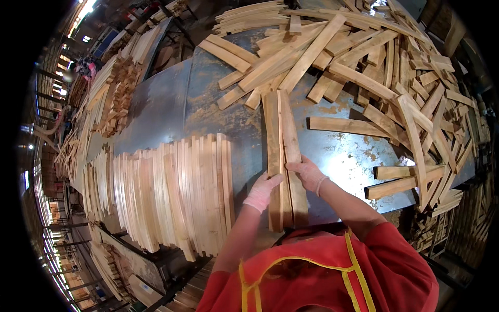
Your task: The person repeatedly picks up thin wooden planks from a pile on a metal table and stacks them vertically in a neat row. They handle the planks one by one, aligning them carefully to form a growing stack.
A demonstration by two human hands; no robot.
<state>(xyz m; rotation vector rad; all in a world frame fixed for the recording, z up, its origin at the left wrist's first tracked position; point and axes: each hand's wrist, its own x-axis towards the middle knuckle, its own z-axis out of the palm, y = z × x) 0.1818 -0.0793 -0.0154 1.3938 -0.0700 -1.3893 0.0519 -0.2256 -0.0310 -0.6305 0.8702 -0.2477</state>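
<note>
A few long wooden slats [272,136] lie side by side in front of me, pointing away from my body across the metal tabletop [246,125]. My left hand [261,192], in a thin pale glove, is closed on the left edge of these slats, its thumb on top. From the right, my right hand [310,176], gloved too, grips the rightmost slat [291,138] with the thumb over its upper face. A narrow gap shows between the slats near their far ends. Both hands' fingertips are partly hidden by the wood.
To the left stands a neat row of slats on edge [174,192]. A loose, tangled heap of slats [374,67] covers the far and right side. Two separate slats [395,184] lie at the near right. Further stacked wood [117,99] is at the far left.
</note>
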